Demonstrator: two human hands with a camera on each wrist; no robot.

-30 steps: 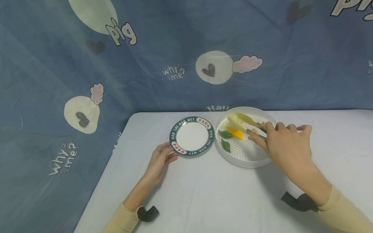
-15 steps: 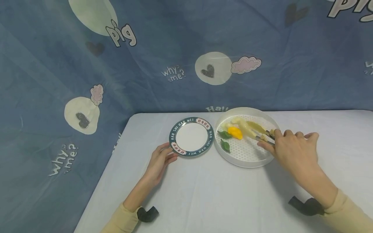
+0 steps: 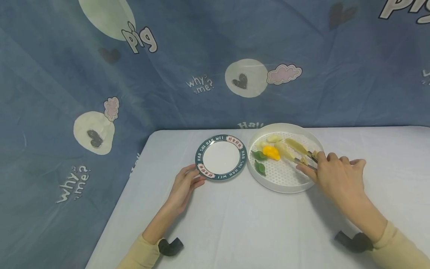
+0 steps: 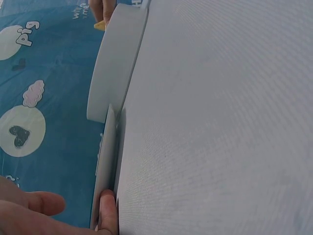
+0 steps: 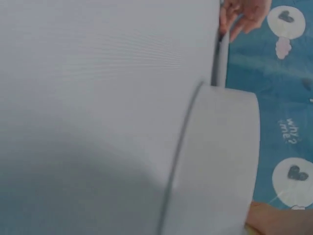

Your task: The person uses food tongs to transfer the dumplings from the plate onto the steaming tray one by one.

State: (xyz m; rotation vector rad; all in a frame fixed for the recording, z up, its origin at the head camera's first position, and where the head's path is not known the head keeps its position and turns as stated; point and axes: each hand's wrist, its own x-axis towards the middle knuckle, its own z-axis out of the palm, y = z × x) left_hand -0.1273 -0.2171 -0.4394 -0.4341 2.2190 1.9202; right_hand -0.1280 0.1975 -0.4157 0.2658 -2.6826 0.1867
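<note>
At the plate (image 3: 221, 178), white with a dark green lettered rim, my left hand (image 3: 181, 188) rests its extended fingers against the lower left edge. My right hand (image 3: 339, 179) holds a pair of tongs (image 3: 284, 152) with metal arms and pale yellow tips. The spread tips lie over the round white tray (image 3: 282, 188), with nothing between them. Inside the tray, left of the tips, are a yellow pepper-like piece (image 3: 271, 152), two green leaf-like pieces (image 3: 260, 167) and pale yellow pieces (image 3: 274, 138). In the right wrist view, the tray wall (image 5: 215, 156) hides most of the right hand.
A white cloth (image 3: 228, 228) covers the table, and the tray stands close to the plate's right side. Behind the far edge hangs a blue printed curtain (image 3: 188, 45). A dark strap end (image 3: 354, 242) sticks out at the right wrist.
My right hand has drawn the tongs back to the right, away from the pale piece, which now lies apart from the tips in the tray. My left hand and the plate stay put.
</note>
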